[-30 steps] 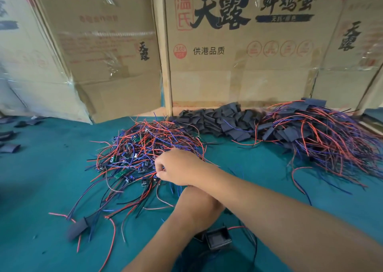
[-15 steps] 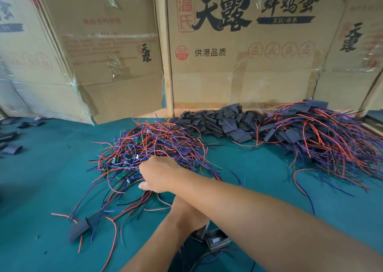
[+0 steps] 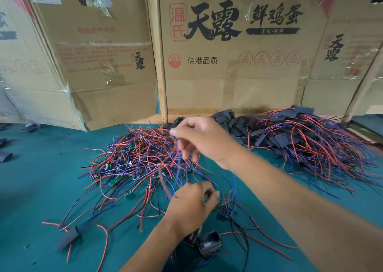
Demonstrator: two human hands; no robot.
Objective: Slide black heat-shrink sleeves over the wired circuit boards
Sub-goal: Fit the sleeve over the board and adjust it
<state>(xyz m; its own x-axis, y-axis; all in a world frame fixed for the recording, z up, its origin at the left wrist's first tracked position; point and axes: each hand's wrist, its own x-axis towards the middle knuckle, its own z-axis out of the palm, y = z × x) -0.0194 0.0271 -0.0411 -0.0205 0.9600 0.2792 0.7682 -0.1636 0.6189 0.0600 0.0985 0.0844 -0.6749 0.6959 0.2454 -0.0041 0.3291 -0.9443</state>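
Your right hand point(image 3: 204, 139) is raised over the far side of the tangle of unsleeved wired circuit boards point(image 3: 132, 164), fingers point(image 3: 176, 131) pinched narrow on the top of a few red and blue wires point(image 3: 176, 164). They hang blurred below it, so the lift looks meant to draw one lead set clear of the heap.

Your left hand point(image 3: 192, 205) sits lower and nearer, fingers curled closed around something at the wires' lower end. Whether that is a board, a sleeve or just wire, you cannot tell.

The loose black heat-shrink sleeves point(image 3: 234, 122) lie heaped at the far edge of the tabletop point(image 3: 37, 189), against the cardboard boxes point(image 3: 228, 75), just past your right hand. The sleeved boards point(image 3: 306, 139) are piled to the right, apart from the raw ones, which keeps done and undone from mixing.

One stray sleeve point(image 3: 69, 237) lies near left.
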